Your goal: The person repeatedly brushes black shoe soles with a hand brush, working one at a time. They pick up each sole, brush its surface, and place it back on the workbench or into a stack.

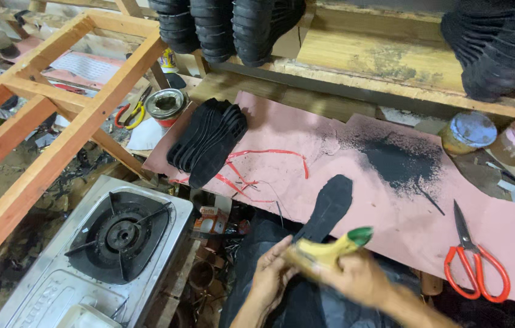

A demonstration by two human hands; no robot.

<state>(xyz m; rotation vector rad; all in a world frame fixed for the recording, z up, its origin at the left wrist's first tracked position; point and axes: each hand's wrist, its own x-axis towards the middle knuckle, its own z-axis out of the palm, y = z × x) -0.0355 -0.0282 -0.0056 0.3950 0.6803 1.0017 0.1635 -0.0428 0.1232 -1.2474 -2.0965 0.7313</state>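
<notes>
My right hand [360, 279] grips a yellow squeeze bottle with a green cap [330, 249], tilted with the cap up to the right. My left hand [272, 273] touches the bottle's lower end with its fingertips. Just beyond both hands a black shoe sole [330, 203] lies on the pink work sheet [391, 218], reaching over its near edge. A row of black soles [209, 140] leans together at the sheet's left end.
Red-handled scissors [473, 261] lie on the sheet at right. A gas stove [117, 237] sits at lower left under a wooden frame [57, 121]. An open tin [166, 103], jars [467, 130] and stacks of black soles [227, 27] line the back.
</notes>
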